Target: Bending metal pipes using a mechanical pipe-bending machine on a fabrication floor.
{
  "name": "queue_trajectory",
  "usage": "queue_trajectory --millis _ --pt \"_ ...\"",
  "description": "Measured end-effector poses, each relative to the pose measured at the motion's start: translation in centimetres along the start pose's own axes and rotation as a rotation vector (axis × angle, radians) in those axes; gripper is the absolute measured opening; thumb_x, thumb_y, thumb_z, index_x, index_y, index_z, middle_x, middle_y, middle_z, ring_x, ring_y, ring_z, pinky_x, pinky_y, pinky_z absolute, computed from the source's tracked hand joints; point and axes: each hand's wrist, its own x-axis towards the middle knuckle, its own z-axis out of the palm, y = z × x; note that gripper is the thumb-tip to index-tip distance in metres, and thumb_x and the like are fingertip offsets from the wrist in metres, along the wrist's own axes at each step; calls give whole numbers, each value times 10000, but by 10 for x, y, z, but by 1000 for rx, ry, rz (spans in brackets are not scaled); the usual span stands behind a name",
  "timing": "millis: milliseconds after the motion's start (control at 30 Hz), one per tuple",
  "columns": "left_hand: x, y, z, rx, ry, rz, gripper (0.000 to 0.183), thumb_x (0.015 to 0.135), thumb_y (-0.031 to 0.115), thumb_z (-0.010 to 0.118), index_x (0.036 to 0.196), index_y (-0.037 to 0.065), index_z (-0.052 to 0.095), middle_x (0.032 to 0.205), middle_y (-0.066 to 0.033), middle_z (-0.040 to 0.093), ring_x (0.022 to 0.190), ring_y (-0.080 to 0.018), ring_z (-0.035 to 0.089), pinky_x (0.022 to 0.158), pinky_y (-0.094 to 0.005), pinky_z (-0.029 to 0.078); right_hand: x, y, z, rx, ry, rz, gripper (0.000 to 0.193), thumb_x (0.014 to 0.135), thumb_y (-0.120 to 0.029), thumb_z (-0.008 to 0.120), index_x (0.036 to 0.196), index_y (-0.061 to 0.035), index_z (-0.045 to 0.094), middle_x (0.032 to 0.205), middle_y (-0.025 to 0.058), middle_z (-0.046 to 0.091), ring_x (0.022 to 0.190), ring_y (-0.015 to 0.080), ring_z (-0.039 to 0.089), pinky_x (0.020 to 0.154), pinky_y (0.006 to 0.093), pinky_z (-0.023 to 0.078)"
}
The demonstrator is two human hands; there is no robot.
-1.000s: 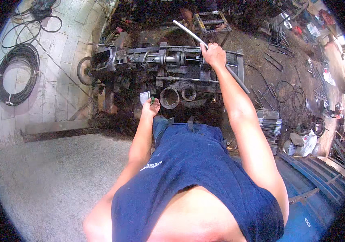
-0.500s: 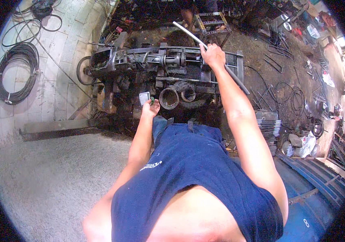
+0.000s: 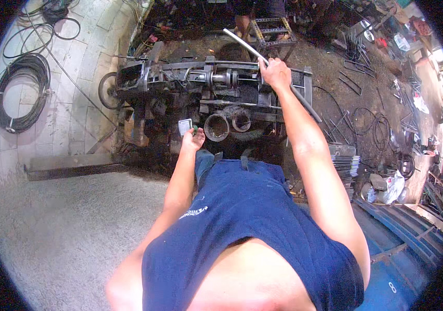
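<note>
My right hand [image 3: 276, 74] is closed around a long, slim metal rod [image 3: 244, 44]. The rod slants from the far middle down to the right, bright at its far end and dark grey at its near end. It crosses above the right end of a greasy, dark machine [image 3: 195, 78] with a shiny round shaft [image 3: 224, 79]. In front of the machine, my left hand [image 3: 194, 139] has its fingers curled against a small green piece [image 3: 195, 129]. This piece adjoins a whitish rectangular plate [image 3: 185, 126]; what exactly the fingers grip is partly hidden.
Two round, open-ended containers [image 3: 216, 127] sit at the machine's near side. A yellowish metal stool [image 3: 272, 31] stands beyond it, by another person's legs [image 3: 243, 27]. Bent rods [image 3: 351, 83] lie to the right, near stacked bars [image 3: 346, 168]. Coiled cable [image 3: 22, 93] lies left.
Both hands stay nearly where they were, the right still around the rod. At the back, the other person's legs show more plainly beside the stool.
</note>
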Motion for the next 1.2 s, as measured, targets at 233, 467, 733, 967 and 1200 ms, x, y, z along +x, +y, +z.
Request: queue_trajectory --millis 233,467,733,967,1200 --pt "8 1 -6 -18 -30 -21 249 985 247 399 987 12 481 865 -101 594 771 -219 610 622 -337 495 -1 -1 1 3 -12 28 599 914 -549 431 884 -16 701 908 200 662 868 354 663 770 456 532" --pt "16 2 -11 -59 -25 -49 263 997 263 391 995 16 480 899 -91 603 780 -217 618 639 -345 493 0 3 -2 -4 -31 24 614 915 -560 417 894 -18 703 933 207 664 874 362 663 777 459 530" --pt "20 3 -13 -23 7 -20 296 1003 293 392 1021 15 493 901 -87 613 787 -216 620 648 -341 491 0 -3 -4 -19 -53 44 615 908 -565 428 888 -14 703 942 200 667 877 358 663 781 458 528" --pt "24 2 -15 -52 -18 -47 283 1003 289 395 1015 25 494 889 -90 619 783 -226 624 643 -356 491 0 1 -4 -27 -61 65 618 909 -572 419 907 -22 701 964 195 667 897 349 662 793 452 527" --pt "32 4 -23 -37 -69 -29 251 1006 272 385 1037 40 477 894 -94 619 793 -229 628 639 -368 493 1 0 -7 -31 -76 49 630 910 -583 405 940 -25 696 977 189 665 908 350 659 804 454 523"
